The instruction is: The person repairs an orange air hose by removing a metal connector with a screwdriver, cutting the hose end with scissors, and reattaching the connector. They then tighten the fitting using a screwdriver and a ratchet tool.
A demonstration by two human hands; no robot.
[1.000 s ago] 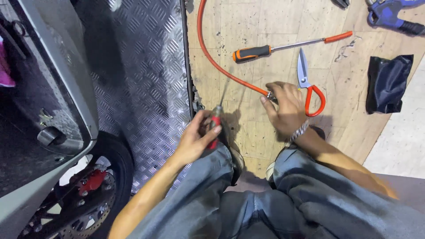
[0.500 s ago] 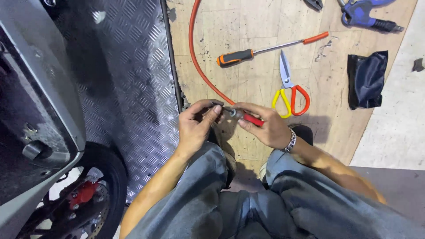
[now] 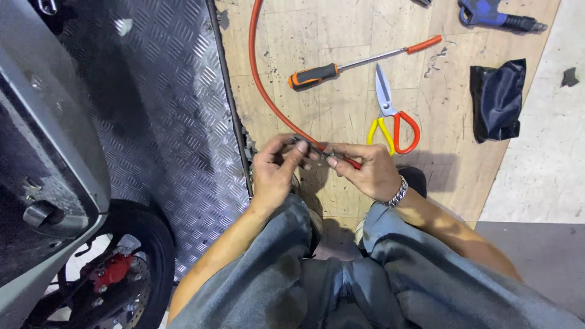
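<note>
Pinching the end of the orange hose (image 3: 263, 91) between both hands, you are keeping it raised over the wooden floor (image 3: 341, 116); left hand (image 3: 274, 173) and right hand (image 3: 365, 170) are closing on its small fitting, scissors (image 3: 390, 116) lying nearby.

left hand (image 3: 275, 173): bare, no glove or ring | right hand (image 3: 365, 170): bare | wrist: silver chain-link bracelet (image 3: 398, 193), centre-right of frame | forearms: uncovered, no sleeves showing | legs: grey-blue jeans (image 3: 341, 274), creased at knees, bottom of frame
</note>
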